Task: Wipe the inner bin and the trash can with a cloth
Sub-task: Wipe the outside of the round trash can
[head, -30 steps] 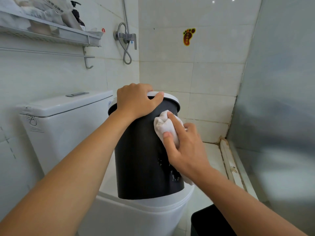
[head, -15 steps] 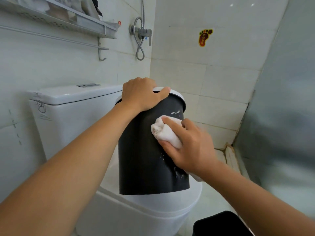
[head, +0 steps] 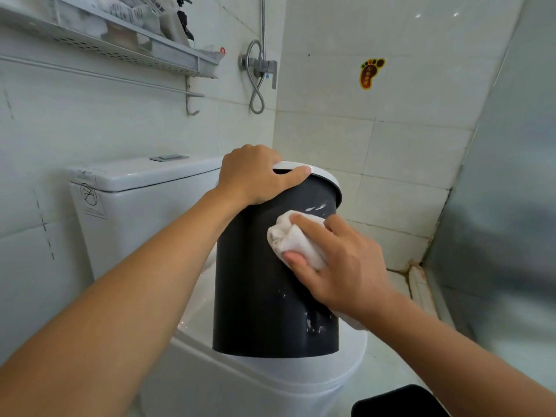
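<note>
Bright, even, cool light fills the room. Small glints shine on the wall tiles (head: 436,15) at top right. The glass panel (head: 511,206) looks smeared; straight lines bow toward the edges.

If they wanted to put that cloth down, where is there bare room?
The toilet tank lid is bare around its flush button. The wall shelf is crowded. The black bin fills most of the toilet seat lid.
</note>
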`<move>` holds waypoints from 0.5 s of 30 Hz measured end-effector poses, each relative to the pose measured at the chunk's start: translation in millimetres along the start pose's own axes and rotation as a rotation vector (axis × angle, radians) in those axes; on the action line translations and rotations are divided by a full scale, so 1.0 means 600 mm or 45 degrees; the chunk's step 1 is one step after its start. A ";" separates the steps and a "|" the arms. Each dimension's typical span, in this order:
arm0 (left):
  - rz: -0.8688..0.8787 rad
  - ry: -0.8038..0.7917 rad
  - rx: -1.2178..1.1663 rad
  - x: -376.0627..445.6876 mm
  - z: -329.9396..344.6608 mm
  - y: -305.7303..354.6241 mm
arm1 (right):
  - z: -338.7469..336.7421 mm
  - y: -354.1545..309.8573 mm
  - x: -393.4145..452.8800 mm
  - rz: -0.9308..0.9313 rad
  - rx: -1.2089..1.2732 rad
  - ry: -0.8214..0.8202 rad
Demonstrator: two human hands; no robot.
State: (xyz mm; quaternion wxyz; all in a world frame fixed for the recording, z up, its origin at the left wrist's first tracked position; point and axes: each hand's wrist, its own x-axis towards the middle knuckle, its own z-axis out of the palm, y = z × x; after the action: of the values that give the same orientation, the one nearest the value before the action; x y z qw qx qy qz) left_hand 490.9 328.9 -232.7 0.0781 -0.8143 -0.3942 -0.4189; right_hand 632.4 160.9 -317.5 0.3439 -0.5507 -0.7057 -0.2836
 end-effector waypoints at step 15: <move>-0.034 -0.042 0.049 0.001 -0.009 0.003 | -0.005 -0.012 -0.011 -0.151 -0.085 -0.033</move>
State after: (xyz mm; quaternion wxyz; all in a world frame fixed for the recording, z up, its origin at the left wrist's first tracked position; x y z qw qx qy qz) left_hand 489.3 325.6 -228.7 0.0816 -0.8140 -0.4144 -0.3989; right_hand 627.0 153.1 -321.0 0.2989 -0.5226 -0.7317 -0.3197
